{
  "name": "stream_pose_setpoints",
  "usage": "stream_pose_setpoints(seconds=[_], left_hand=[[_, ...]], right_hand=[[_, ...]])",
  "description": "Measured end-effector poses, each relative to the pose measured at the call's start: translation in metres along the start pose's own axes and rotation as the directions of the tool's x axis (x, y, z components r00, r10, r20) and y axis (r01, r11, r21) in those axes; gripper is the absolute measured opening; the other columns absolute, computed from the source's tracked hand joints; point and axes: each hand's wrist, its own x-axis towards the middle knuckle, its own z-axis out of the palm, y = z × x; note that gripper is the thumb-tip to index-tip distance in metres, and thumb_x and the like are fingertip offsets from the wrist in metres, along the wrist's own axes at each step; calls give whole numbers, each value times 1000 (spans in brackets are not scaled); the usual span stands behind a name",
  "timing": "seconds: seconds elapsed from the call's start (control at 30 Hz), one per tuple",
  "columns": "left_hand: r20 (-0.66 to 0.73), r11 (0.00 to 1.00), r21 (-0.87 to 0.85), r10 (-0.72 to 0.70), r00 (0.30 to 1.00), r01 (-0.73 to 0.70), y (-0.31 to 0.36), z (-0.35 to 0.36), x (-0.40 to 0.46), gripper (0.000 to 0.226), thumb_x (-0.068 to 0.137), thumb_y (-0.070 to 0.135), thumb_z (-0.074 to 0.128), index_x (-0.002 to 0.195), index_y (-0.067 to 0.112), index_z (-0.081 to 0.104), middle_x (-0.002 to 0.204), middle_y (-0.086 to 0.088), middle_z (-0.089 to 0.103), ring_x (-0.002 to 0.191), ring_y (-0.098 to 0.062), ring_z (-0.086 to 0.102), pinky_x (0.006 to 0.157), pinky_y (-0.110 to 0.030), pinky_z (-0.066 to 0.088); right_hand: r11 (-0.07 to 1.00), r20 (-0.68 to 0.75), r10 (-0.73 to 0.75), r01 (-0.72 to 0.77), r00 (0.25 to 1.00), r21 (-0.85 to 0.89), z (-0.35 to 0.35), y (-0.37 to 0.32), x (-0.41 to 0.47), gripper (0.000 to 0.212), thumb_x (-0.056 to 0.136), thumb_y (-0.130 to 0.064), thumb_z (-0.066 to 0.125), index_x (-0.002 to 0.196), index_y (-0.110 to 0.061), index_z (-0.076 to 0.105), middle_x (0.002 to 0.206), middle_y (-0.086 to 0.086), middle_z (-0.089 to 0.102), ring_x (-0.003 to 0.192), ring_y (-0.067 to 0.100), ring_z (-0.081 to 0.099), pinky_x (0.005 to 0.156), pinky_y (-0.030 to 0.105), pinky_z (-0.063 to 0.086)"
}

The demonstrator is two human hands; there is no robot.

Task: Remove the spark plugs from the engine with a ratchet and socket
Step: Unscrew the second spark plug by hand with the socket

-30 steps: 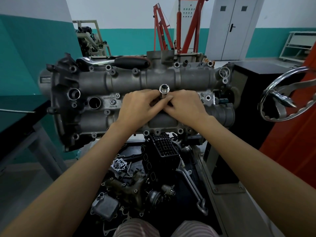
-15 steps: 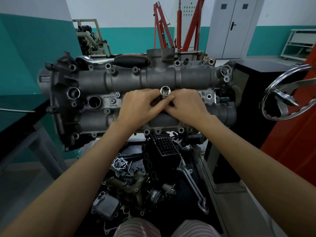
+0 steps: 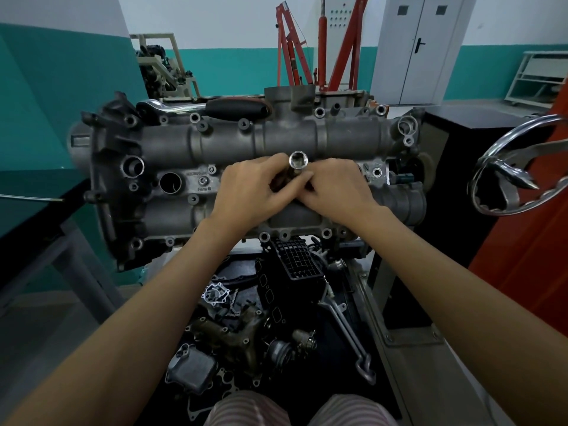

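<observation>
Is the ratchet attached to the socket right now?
No, the ratchet lies on the engine's far edge, apart from the socket both hands pinch.

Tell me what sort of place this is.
Likely an auto repair or training workshop: a bare engine on a stand, a red engine hoist behind it, and loose engine parts below.

Place: an automotive workshop, perhaps a training one.
Centre: a bare engine (image 3: 252,176) mounted on a stand, its cover stripped of fittings.
Below: loose engine parts (image 3: 233,330) and a wrench (image 3: 347,330) heaped on a dark tray.
Background: a red engine hoist (image 3: 319,47), a second engine on a cream frame (image 3: 163,66).
Walls: teal below, white above, with grey double doors (image 3: 418,47).
Tool: a ratchet (image 3: 212,106) lying on the engine's far edge.
</observation>
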Motion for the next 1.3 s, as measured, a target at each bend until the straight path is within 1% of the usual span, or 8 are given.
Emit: stream_pose_setpoints(seconds=[0.23,0.47,0.63,0.77,1.0,1.1,1.23,1.3], left_hand=[[-11,999,33,38,999,-38,3,3,-2,28,83,33,50,83,8,62,68,-3,63,53,-26,57,46,-23,36],[22,1000,-6,-8,1000,9,-2,3,0,45,86,47,46,75,6,61,56,-1,55,50,-22,54,46,-26,33],[24,1000,0,19,1000,-19,3,1,1,30,84,37,46,80,8,50,65,5,53,51,-22,51,44,-28,37],[22,999,43,19,1000,-20,2,4,0,27,87,34,50,85,10,61,63,0,59,51,-25,56,46,-25,36],[36,1000,6,-16,999,16,-2,3,0,50,85,51,44,75,4,57,55,-2,55,49,-23,53,44,-30,37],[21,999,36,36,999,-36,1,3,-1,39,83,41,44,80,3,54,58,-2,56,48,-25,52,42,-26,34],[-4,998,62,27,1000,-26,2,5,-1,30,82,34,49,81,5,58,59,-4,58,47,-29,54,45,-24,33],[-19,998,55,17,1000,-16,1,5,0,27,84,33,52,79,8,61,56,-5,56,46,-30,54,48,-23,30]], right_hand=[[999,-29,11,-10,1000,45,-2,-3,0,40,84,-39,44,107,-8,54,84,6,66,77,29,62,61,36,44],[1000,-6,21,-21,1000,21,0,0,-1,33,88,-38,49,76,-11,64,72,10,67,71,30,61,56,30,33],[1000,0,-29,29,1000,-10,0,-2,0,28,86,-34,47,90,-7,56,80,7,66,73,30,61,57,30,32],[999,-26,9,-8,1000,35,0,-2,0,35,84,-40,49,104,-11,57,81,2,66,74,25,62,57,30,38],[997,5,54,-54,999,63,-2,0,-1,29,86,-32,54,62,-16,48,66,12,63,65,33,59,54,30,29],[1000,25,16,-16,1000,16,-1,-2,0,20,85,-27,52,79,-8,55,76,13,65,72,36,59,56,32,28],[999,-1,20,-20,1000,32,0,-3,2,36,83,-36,49,108,-10,53,85,6,66,78,28,62,59,33,39],[999,8,30,-30,1000,34,-1,-2,2,36,84,-41,47,104,-13,57,82,5,67,78,26,62,59,32,40]])
